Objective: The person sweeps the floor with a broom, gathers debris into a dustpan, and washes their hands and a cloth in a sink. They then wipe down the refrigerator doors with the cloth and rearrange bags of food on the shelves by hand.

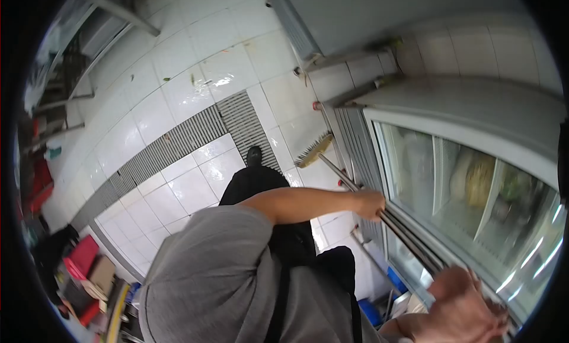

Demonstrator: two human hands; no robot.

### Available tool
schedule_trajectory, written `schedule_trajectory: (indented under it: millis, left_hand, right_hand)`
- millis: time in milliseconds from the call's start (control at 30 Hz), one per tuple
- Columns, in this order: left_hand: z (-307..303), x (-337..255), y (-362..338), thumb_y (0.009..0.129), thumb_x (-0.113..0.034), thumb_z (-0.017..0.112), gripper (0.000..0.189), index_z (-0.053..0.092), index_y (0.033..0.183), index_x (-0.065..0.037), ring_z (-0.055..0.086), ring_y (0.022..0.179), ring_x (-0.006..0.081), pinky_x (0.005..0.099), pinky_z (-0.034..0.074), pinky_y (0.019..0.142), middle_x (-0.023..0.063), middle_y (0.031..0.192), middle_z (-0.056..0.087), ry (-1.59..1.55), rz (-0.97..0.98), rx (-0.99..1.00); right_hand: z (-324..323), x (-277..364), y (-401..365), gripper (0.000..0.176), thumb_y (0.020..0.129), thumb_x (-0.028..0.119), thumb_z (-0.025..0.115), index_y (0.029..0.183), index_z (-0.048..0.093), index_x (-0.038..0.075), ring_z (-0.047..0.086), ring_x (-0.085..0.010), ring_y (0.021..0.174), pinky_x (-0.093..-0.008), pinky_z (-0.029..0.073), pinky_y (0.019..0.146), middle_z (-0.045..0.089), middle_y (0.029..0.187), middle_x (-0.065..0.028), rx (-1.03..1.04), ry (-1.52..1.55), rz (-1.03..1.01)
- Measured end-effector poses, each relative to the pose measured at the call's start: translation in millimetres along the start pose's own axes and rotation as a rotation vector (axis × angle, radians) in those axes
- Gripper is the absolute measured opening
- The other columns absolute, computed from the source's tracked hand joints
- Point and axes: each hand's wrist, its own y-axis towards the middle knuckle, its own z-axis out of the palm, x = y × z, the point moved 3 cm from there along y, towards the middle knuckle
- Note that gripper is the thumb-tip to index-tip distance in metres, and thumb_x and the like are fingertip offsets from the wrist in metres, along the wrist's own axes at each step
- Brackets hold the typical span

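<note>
A brush with a yellowish head and dark bristles (pixel 315 150) rests on the white tiled floor, joined to a long metal handle (pixel 339 172). My left hand (pixel 370 205) is wrapped round the handle partway along, my arm stretched across my body. Farther up the handle, at the lower right, my right hand (pixel 462 301) is closed around its upper part; motion blurs its fingers. The handle runs alongside the glass front of a display fridge (pixel 468 189), and whether it touches the fridge cannot be made out.
A slotted drain grate (pixel 178 132) crosses the wet floor and turns near my shoe (pixel 254 156). Small green scraps lie beyond it. A grey cabinet (pixel 379 17) stands at the top right, metal racks (pixel 80 53) at the upper left, and a pink item (pixel 82 257) among clutter at the lower left.
</note>
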Motion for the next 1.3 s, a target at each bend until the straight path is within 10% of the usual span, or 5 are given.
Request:
schedule_trajectory:
  millis: [267,467,833,1100,1300]
  left_hand:
    - [13,136,-87,0.057,-0.029,0.061,0.025,0.061,0.064,-0.005,0.056,0.067,0.0339,0.0422,0.046,0.060,0.0161,0.064,0.057,0.405,-0.247,0.272]
    - [-36,121,-136,0.057,-0.026,0.061,0.021,0.059,0.060,-0.005,0.056,0.073,0.0331,0.0411,0.045,0.069,0.0157,0.067,0.058,0.610,-0.500,0.536]
    - [392,-78,-70,0.071,-0.026,0.054,0.024,0.054,0.057,-0.006,0.053,0.061,0.0354,0.0453,0.041,0.059,0.0162,0.061,0.055,0.042,-0.015,0.582]
    - [678,-59,-40,0.068,-0.017,0.056,0.018,0.052,0.057,-0.004,0.054,0.061,0.0355,0.0410,0.042,0.054,0.0155,0.060,0.054,-0.180,0.187,0.833]
    - [666,11,-81,0.066,-0.030,0.059,0.023,0.060,0.068,-0.007,0.058,0.065,0.0323,0.0418,0.046,0.058,0.0140,0.065,0.058,0.330,0.170,1.186]
  right_hand:
    - [-53,-53,-159,0.033,0.067,0.015,0.059,0.076,0.028,0.015,0.040,-0.0174,0.062,-0.0356,0.036,0.057,0.036,0.067,-0.0020,-0.693,-0.109,0.238]
    - [-49,-80,-254,0.025,0.068,0.008,0.063,0.075,0.039,0.013,0.043,-0.0194,0.074,-0.0338,0.036,0.074,0.045,0.072,-0.0043,-0.669,0.396,0.394]
    - [-183,264,-411,0.034,0.072,0.029,0.065,0.093,0.043,0.015,0.044,-0.0124,0.066,-0.0421,0.039,0.077,0.042,0.071,0.0037,-1.127,-0.403,-0.003]
    - [-232,238,-546,0.018,0.074,0.011,0.054,0.076,0.036,0.013,0.034,-0.0108,0.052,-0.0276,0.032,0.050,0.034,0.063,0.0006,-0.880,-0.789,0.139]
    - [-265,216,-676,0.012,0.077,0.006,0.044,0.077,0.033,0.010,0.036,-0.0120,0.050,-0.0288,0.035,0.047,0.037,0.065,-0.0033,-1.312,-0.568,0.114]
